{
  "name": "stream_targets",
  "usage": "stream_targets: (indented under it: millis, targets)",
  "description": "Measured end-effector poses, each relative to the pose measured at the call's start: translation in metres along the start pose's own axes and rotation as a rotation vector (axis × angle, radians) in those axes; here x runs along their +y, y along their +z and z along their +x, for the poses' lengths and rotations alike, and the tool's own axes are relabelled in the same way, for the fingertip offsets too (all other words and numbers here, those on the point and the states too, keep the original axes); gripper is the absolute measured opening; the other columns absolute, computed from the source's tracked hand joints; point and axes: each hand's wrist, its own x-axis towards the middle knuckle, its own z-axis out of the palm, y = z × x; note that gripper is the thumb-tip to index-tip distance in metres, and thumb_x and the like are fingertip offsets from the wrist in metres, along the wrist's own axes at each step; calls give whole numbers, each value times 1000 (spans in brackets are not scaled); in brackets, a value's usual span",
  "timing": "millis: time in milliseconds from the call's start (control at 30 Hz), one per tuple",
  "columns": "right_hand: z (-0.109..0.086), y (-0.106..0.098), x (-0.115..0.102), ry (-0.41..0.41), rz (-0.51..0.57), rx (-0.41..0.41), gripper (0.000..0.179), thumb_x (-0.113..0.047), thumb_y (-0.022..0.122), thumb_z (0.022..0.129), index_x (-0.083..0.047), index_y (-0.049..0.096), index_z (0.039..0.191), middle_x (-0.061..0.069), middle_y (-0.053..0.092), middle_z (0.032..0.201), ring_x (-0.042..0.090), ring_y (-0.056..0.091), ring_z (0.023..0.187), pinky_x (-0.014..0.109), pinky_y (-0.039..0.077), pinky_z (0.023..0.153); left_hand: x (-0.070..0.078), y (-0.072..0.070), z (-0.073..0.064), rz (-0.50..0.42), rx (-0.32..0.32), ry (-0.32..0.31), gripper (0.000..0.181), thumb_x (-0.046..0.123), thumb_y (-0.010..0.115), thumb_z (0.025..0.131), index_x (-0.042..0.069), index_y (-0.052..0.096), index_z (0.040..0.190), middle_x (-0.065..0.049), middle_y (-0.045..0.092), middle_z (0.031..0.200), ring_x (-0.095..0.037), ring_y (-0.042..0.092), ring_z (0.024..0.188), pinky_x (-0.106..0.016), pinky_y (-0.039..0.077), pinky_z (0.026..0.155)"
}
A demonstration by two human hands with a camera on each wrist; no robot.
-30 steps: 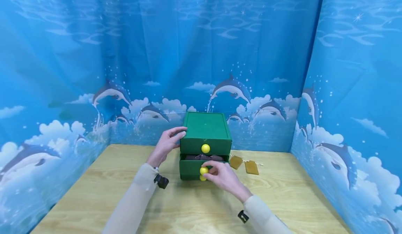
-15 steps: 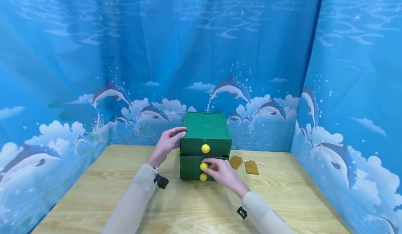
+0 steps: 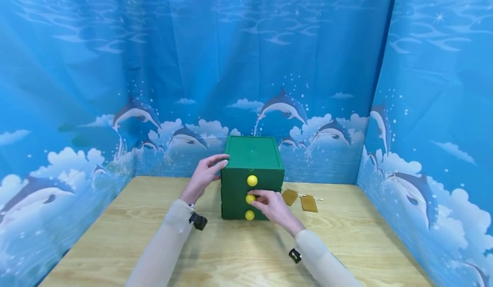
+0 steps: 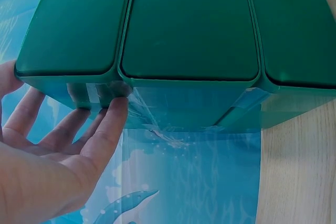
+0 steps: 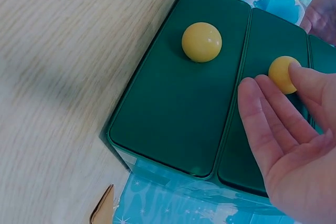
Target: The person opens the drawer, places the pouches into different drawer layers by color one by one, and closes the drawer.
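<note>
The green chest (image 3: 252, 161) stands at the centre of the frame in the head view, on the wooden table (image 3: 239, 252), and its three drawers (image 3: 233, 195) are level with each other at the front. The right hand (image 3: 275, 208), slightly right of the centre, is pinching: it holds the yellow middle knob (image 3: 250, 199), and in the right wrist view its other fingers (image 5: 251, 103) are extended near the front of the drawer. The left hand (image 3: 206, 173), left of the centre, is relaxed and does not grasp; it touches the chest at its upper left side. The top knob (image 3: 252, 180) and the bottom knob (image 3: 249, 215) are in one column with the middle one. Two brown pouches (image 3: 309, 203) lie near the chest, right of the centre. A blue curtain (image 3: 185, 64) fills the upper part of the frame.
</note>
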Motion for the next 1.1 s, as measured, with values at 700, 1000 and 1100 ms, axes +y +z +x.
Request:
stream_targets:
  millis: [700,1000,1100]
  targets:
    - [-10,-3,13,-74,49,-101,42,-17,61,98,-21,53,139,6,71,113,16,68,101,26,56,85,-1,-1,1,0,-17,-20,42,29,52,103,15,52,143,-10,42,153,-31,39,140,-54,44,107]
    - [-14,-1,17,-66,96,-15,17,-11,64,96,-14,64,112,5,72,108,16,68,99,26,56,82,0,0,-1,-7,-5,1,40,35,56,100,19,57,138,-6,45,150,-29,42,139,-53,45,107]
    - [-15,1,18,-42,60,-36,10,-14,64,95,-12,69,104,4,73,101,11,66,91,24,55,78,1,0,-1,-9,-4,5,40,35,57,100,19,57,137,-6,45,150,-29,41,139,-54,44,107]
